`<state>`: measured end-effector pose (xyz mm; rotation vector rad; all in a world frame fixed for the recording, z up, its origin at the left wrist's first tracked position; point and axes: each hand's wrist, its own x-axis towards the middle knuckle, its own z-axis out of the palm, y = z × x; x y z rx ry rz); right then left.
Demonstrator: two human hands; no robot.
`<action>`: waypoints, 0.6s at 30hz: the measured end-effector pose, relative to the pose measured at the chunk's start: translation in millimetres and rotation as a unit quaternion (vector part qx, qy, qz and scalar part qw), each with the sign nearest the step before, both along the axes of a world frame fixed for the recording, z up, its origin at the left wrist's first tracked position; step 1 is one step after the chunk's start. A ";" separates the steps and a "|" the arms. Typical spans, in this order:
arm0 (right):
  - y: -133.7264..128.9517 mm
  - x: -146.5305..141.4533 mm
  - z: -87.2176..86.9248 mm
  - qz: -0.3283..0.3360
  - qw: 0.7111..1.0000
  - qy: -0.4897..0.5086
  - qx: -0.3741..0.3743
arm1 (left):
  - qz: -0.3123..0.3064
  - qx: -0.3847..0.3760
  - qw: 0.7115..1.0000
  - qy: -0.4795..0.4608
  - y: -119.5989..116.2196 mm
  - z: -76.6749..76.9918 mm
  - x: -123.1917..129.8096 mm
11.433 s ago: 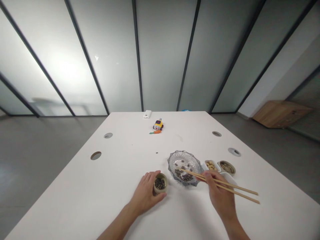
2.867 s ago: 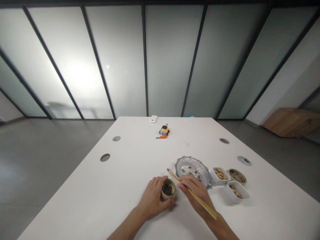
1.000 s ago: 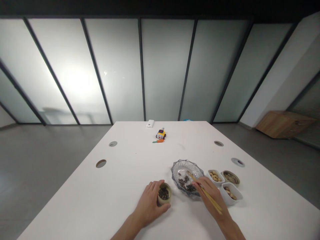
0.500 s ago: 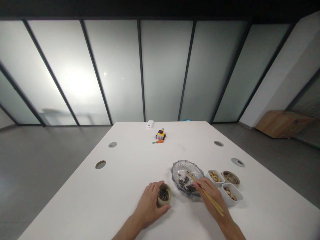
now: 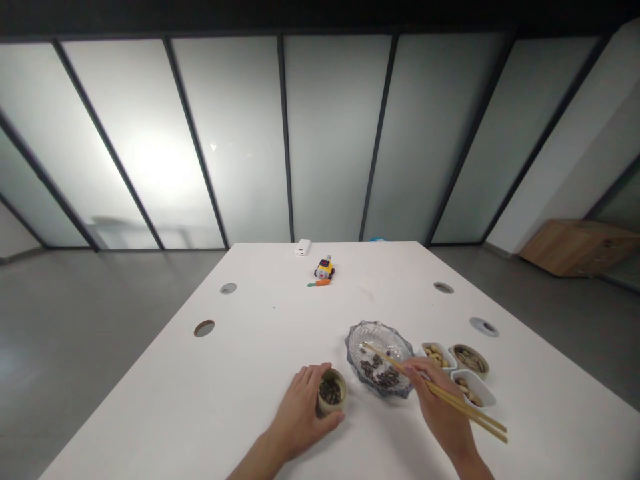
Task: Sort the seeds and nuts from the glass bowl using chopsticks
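Note:
My left hand [image 5: 303, 407] is wrapped round a small round cup [image 5: 341, 407] that holds dark seeds [image 5: 330, 389], gripping it on the white table. In my right hand [image 5: 440, 407] is a pair of wooden chopsticks [image 5: 467, 408], their tips over the inside of a scalloped clear glass bowl [image 5: 353, 350]. Dark seeds [image 5: 385, 377] lie in this bowl, mostly on its near side. Whether the tips pinch a seed is too small to tell. The bowl sits just right of the cup.
Right of the bowl are two white dishes of nuts [image 5: 435, 353] [image 5: 473, 389] and a round dish [image 5: 469, 360] with long seeds. Farther back lie a toy carrot [image 5: 320, 283], a yellow toy car [image 5: 325, 268] and a white box-like device [image 5: 303, 247]. The table [image 5: 280, 347] has several round holes.
The chopstick tips have moved left across the bowl, and the chopsticks lie flatter, with their back ends swung right. My left hand stays on the cup. The view has shifted slightly.

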<state>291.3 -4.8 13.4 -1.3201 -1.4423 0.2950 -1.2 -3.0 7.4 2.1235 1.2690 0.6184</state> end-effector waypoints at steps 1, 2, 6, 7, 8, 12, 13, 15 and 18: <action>0.1 -0.7 0.3 0.010 0.998 0.054 -0.010 | 0.001 -0.001 1.000 0.001 0.1 0.1 0.0; 0.2 -1.6 0.2 0.026 0.994 0.109 -0.017 | 0.002 -0.001 1.000 0.001 0.2 -0.1 0.1; -1.7 -8.1 0.9 0.100 0.969 0.224 -0.039 | 0.002 -0.002 1.000 0.004 1.0 -2.5 0.8; -3.0 -10.6 2.5 0.108 0.970 0.214 -0.046 | 0.003 -0.002 1.000 0.005 1.3 -3.3 1.0; -4.4 -13.2 4.8 0.111 0.974 0.193 -0.052 | 0.003 -0.002 1.000 0.006 1.6 -4.1 1.2; -9.7 -24.8 16.3 0.121 0.984 0.108 -0.067 | 0.001 0.003 1.000 0.007 2.5 -5.1 1.5; -10.6 -27.5 18.5 0.130 0.984 0.102 -0.069 | 0.001 0.004 1.000 0.006 2.5 -4.8 1.5; -11.9 -31.9 21.1 0.152 0.981 0.098 -0.073 | 0.001 0.002 1.000 0.005 2.4 -3.7 1.5; -12.5 -33.5 19.8 0.167 0.978 0.101 -0.075 | 0.001 -0.002 1.000 0.006 1.9 -2.2 1.8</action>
